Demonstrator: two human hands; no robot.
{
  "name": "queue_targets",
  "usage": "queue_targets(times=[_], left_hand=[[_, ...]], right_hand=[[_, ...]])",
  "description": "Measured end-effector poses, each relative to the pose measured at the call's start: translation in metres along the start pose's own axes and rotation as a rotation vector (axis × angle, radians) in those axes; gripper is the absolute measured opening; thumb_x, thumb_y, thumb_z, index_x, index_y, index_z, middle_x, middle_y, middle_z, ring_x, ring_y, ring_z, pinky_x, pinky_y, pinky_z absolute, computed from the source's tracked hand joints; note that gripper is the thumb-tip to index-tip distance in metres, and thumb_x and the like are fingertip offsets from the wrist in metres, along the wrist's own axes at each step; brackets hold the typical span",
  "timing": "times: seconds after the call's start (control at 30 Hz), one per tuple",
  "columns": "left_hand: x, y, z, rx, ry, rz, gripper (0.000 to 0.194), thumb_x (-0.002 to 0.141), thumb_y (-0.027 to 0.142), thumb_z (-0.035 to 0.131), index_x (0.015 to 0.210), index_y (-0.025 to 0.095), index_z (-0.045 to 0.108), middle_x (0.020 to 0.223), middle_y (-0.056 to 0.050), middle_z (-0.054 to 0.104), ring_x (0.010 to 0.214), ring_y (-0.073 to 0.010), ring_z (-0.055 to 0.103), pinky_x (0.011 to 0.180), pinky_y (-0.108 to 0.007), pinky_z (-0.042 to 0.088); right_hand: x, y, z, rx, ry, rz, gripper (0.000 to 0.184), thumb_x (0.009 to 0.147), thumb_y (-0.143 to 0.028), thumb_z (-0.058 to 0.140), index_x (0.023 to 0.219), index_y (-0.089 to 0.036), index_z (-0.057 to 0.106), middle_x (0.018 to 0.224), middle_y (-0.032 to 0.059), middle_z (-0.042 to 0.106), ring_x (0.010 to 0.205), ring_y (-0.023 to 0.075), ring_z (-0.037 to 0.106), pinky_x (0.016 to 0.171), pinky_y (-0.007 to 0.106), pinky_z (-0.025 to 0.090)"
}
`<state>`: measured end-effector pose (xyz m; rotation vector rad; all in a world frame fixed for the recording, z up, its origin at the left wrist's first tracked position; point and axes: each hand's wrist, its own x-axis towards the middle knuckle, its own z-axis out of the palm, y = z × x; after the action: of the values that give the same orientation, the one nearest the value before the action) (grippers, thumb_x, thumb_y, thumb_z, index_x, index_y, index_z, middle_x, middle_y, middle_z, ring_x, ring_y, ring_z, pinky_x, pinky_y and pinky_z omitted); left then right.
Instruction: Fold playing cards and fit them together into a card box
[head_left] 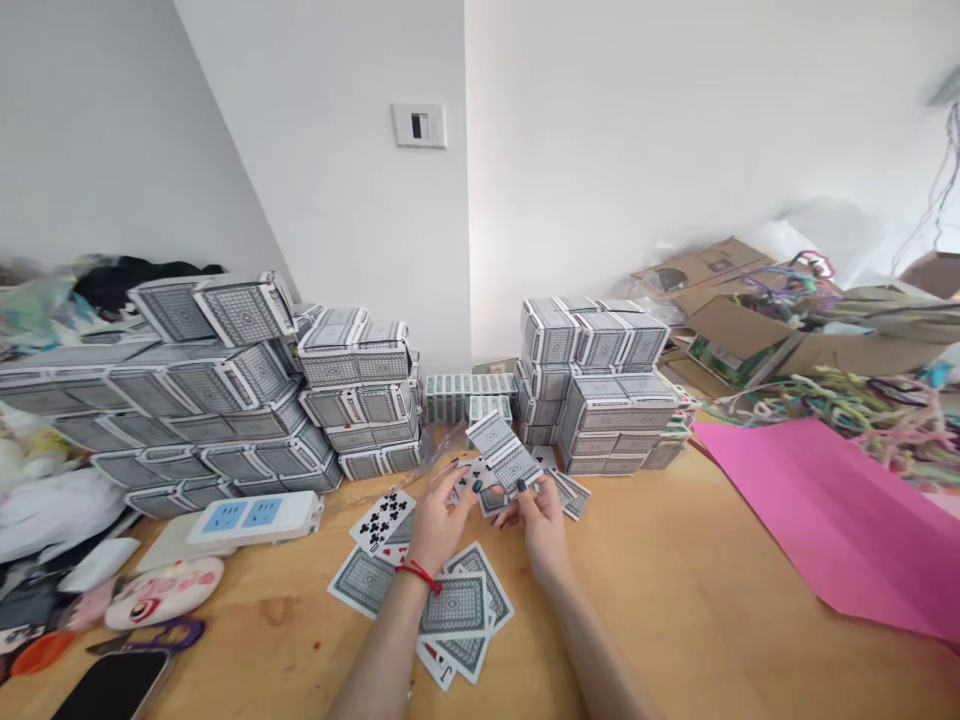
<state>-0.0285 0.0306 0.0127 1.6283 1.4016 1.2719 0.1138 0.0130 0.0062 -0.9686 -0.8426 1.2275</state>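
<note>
My right hand (541,525) pinches the lower end of a playing card piece (510,460) with a grey patterned back, creased across its middle. Beside it, my left hand (441,515), with a red cord on the wrist, has its fingers curled around a card showing clubs (472,475); part of that card is hidden. Under and around my left forearm lie loose playing cards (454,605), mostly face down. A ten of clubs (382,518) lies face up left of the hand. More cards (574,495) lie just beyond my right hand.
Stacks of blocks made from folded cards rise at left (247,400), centre left (360,390) and right (615,410). A power strip (255,518), a phone (112,688) and scissors (161,636) lie left. Pink paper (832,520), cardboard boxes (750,340) and tangled cords (862,420) occupy the right.
</note>
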Motion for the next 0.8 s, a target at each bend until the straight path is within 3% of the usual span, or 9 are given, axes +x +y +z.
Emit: queue_targets(times=[0.1,0.2,0.37,0.5,0.63,0.8], left_hand=[[-0.002,0.003,0.002,-0.06,-0.046,-0.045,0.022,0.074,0.037,0.049,0.071,0.016,0.058,0.077,-0.004,0.061,0.076,-0.0162,0.055,0.068,-0.026,0.041],[-0.003,0.002,0.004,-0.162,-0.005,-0.106,0.029,0.074,0.041,0.048,0.058,0.016,0.047,0.052,0.004,0.047,0.053,-0.0108,0.045,0.052,-0.021,0.036],[0.002,-0.005,0.002,-0.288,0.208,-0.122,0.028,0.073,0.041,0.05,0.06,0.016,0.046,0.055,0.005,0.045,0.054,-0.0092,0.042,0.052,-0.019,0.034],[0.005,-0.008,-0.001,-0.326,0.239,-0.143,0.029,0.076,0.043,0.044,0.076,0.015,0.054,0.072,-0.002,0.056,0.067,-0.0135,0.049,0.061,-0.023,0.039],[0.001,-0.006,-0.001,-0.106,0.216,-0.112,0.028,0.079,0.04,0.039,0.07,0.017,0.052,0.064,-0.001,0.055,0.061,-0.014,0.049,0.058,-0.024,0.038],[-0.001,-0.004,0.003,0.275,0.02,-0.006,0.023,0.082,0.031,0.034,0.07,0.019,0.049,0.068,-0.003,0.056,0.065,-0.0175,0.054,0.058,-0.026,0.037]], right_hand=[[-0.004,0.004,0.005,-0.088,-0.153,0.013,0.024,0.076,-0.04,0.048,0.089,-0.021,0.042,0.067,-0.0017,0.062,0.038,0.0105,0.053,0.04,0.022,0.041],[-0.009,0.006,0.009,-0.276,-0.238,-0.051,0.016,0.078,-0.032,0.046,0.088,-0.02,0.048,0.069,-0.0005,0.06,0.042,0.0102,0.052,0.042,0.022,0.041],[-0.012,0.002,0.006,-0.717,-0.201,-0.389,0.013,0.072,-0.016,0.049,0.072,-0.019,0.061,0.082,0.006,0.06,0.079,0.0188,0.055,0.068,0.031,0.045],[-0.013,0.001,0.005,-0.933,-0.209,-0.545,0.021,0.069,-0.009,0.047,0.078,-0.021,0.062,0.104,0.0079,0.056,0.107,0.0238,0.042,0.087,0.042,0.037],[-0.014,0.005,0.007,-1.093,-0.282,-0.542,0.02,0.071,-0.009,0.044,0.083,-0.018,0.058,0.122,0.0088,0.046,0.123,0.0253,0.024,0.093,0.045,0.033],[-0.015,0.01,0.007,-1.236,-0.266,-0.52,0.038,0.07,-0.006,0.043,0.106,-0.013,0.048,0.121,0.0122,0.047,0.122,0.0253,0.028,0.098,0.046,0.029]])
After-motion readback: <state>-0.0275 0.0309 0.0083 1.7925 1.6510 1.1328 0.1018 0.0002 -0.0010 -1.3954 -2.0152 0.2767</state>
